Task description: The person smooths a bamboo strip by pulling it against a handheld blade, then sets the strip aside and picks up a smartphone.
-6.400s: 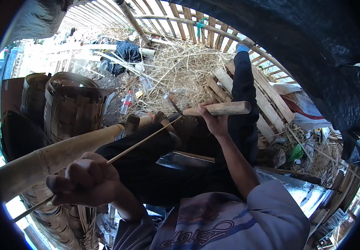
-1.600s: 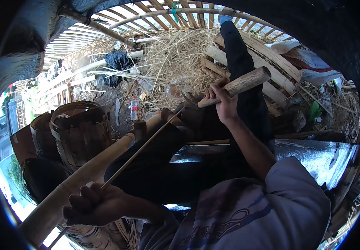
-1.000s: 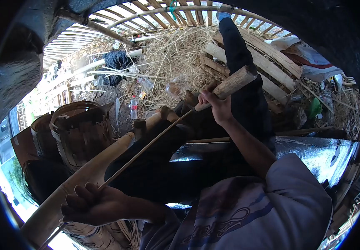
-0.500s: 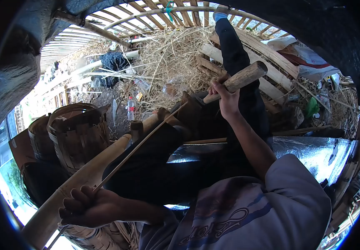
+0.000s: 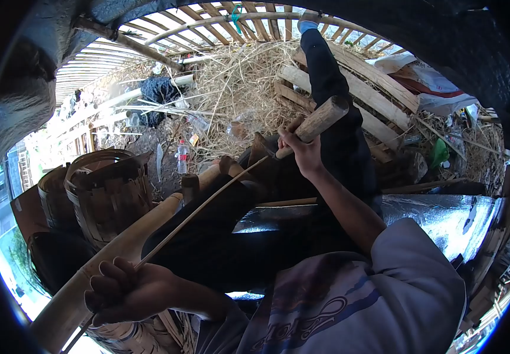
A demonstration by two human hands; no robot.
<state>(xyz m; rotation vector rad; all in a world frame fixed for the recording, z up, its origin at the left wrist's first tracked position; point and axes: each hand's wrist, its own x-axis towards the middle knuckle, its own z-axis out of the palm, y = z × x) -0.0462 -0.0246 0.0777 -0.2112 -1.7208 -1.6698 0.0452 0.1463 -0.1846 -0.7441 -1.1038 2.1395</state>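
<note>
Fingers of the left hand [image 5: 122, 292] are curled around a thin strip [image 5: 202, 206], which is held diagonally from the lower left toward the centre of the frame, apparently so that it is kept straight and steady. At the centre, a wooden handle [image 5: 326, 115] is gripped near its narrow end by the wrapped fingers of the right hand [image 5: 303, 152], presumably for close control; whether strip and tool are touching cannot be told. "ster" can be read on a sack [image 5: 435, 79] at upper right. On a bottle [image 5: 182, 166] left of centre, no words can be made out; the script on the shirt [image 5: 308, 312] is only partly legible.
</note>
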